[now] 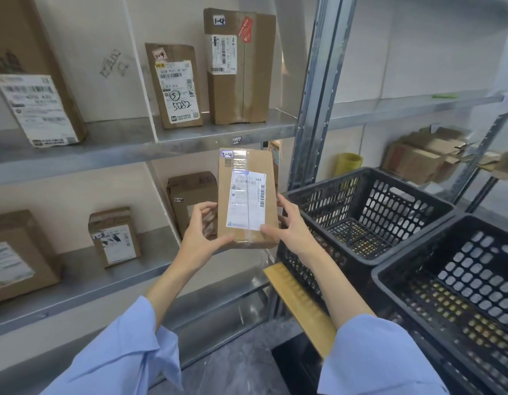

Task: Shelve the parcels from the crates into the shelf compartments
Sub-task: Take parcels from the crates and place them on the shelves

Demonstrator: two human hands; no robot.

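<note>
I hold a tall brown parcel point(247, 195) upright in front of the shelf, its white shipping label facing me and a small tag reading 2-4 at its top left. My left hand point(202, 232) grips its lower left edge and my right hand point(289, 223) grips its lower right edge. Behind the parcel lies the lower shelf compartment, where another brown parcel point(190, 198) tagged 2-4 stands. Two black crates point(369, 206) point(458, 295) stand to the right, both showing bare mesh floors.
The upper compartment, marked 1-4 on the shelf edge point(237, 140), holds two standing parcels point(174, 86) point(238, 67). More parcels point(114, 236) point(39, 106) sit in the left compartments. A metal upright point(315, 95) divides the shelving. Flattened cardboard point(423, 158) lies at the far right.
</note>
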